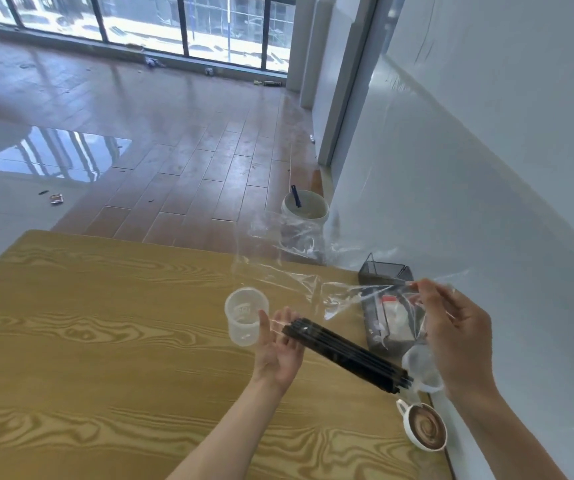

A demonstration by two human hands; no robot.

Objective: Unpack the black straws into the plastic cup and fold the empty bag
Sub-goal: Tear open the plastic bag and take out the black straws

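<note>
While crinkled, clear bag (313,289), rigid straws (346,355).

Left hand (278,351) cradles black straws (347,356); right hand (455,337) pinches the bag (313,282).

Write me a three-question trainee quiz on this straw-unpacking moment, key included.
1. True or false: the black straws already stand in the plastic cup.
2. What does the right hand pinch? A) clear bag B) coffee cup C) mesh basket
3. Fill in: the straw bundle lies across the palm of the ____ hand.

Key: 1 false, the cup holds no straws; 2 A; 3 left.
</note>
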